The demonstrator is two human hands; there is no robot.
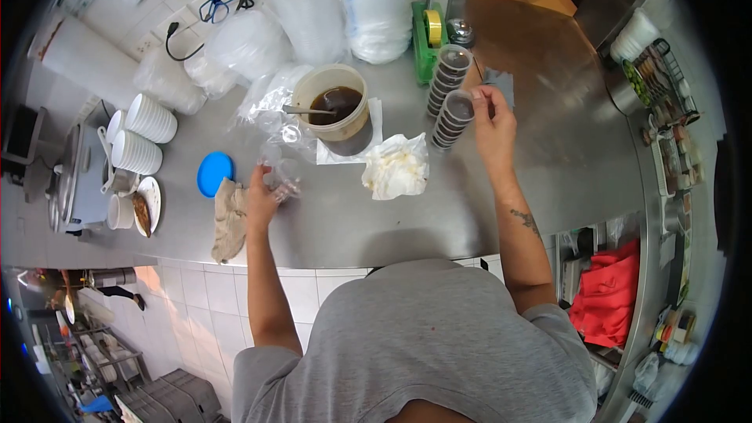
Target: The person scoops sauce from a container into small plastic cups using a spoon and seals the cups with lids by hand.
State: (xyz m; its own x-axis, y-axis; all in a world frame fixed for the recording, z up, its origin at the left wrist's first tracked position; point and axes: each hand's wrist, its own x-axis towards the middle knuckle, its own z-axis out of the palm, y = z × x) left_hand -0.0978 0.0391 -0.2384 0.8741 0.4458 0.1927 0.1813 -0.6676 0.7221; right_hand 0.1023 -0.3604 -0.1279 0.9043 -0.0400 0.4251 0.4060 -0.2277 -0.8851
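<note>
My right hand [495, 116] pinches the rim of the top small clear plastic cup [458, 106] in the nearer stack. That stack holds several cups with dark contents, and a second stack [450, 63] rises right behind it. My left hand [261, 197] is closed at clear plastic lids [283, 178] on the steel counter; their exact number and outline are hard to make out. Beside this hand lie a beige cloth [229, 222] and a round blue lid [215, 173]. A tub [359, 127] of dark liquid, with a spoon [301, 110] in it, stands between my hands.
A crumpled, stained paper towel [396, 168] lies before the tub. Bagged plastic containers [301, 8] line the wall behind, near a green tape dispenser [428, 41]. White bowls [138, 150] and a plate [153, 194] are at the left. Racks of ingredients [674, 153] stand right.
</note>
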